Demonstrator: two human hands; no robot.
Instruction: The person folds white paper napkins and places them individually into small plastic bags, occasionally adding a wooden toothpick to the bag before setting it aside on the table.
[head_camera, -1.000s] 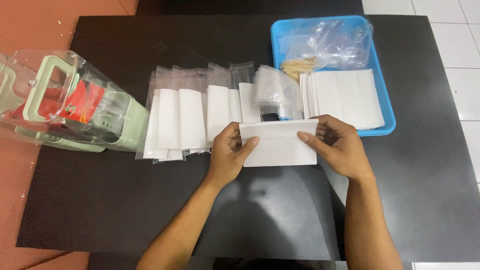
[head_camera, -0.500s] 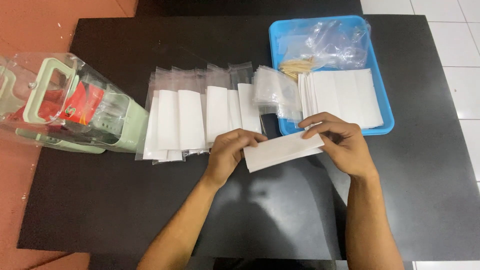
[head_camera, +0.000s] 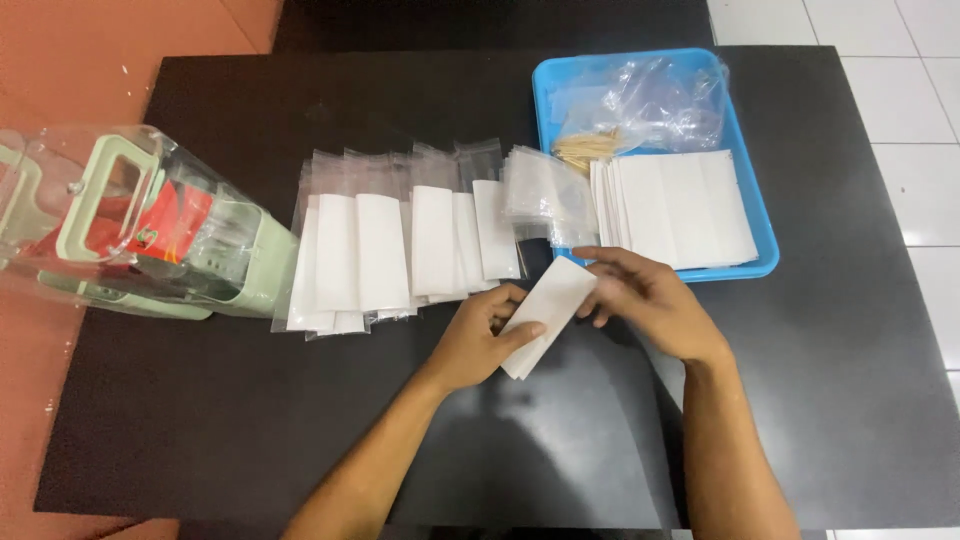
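Observation:
My left hand (head_camera: 480, 338) and my right hand (head_camera: 650, 300) both hold a folded white paper napkin (head_camera: 545, 312) just above the black table (head_camera: 250, 420). The napkin is a narrow strip, tilted up to the right. My left thumb and fingers pinch its lower end; my right fingers rest on its upper end. Behind the hands lies a row of clear plastic sleeves with folded napkins inside (head_camera: 400, 245).
A blue tray (head_camera: 760, 225) at the back right holds a stack of white napkins (head_camera: 680, 205), toothpicks (head_camera: 585, 148) and a crumpled clear bag (head_camera: 660, 100). A clear and pale green sealing device (head_camera: 130, 235) lies at the left table edge. Loose empty sleeves (head_camera: 545, 190) sit beside the tray.
The napkin went from a wide flat sheet to a narrow folded strip, and it has turned to tilt up to the right. Both hands have moved closer together on it.

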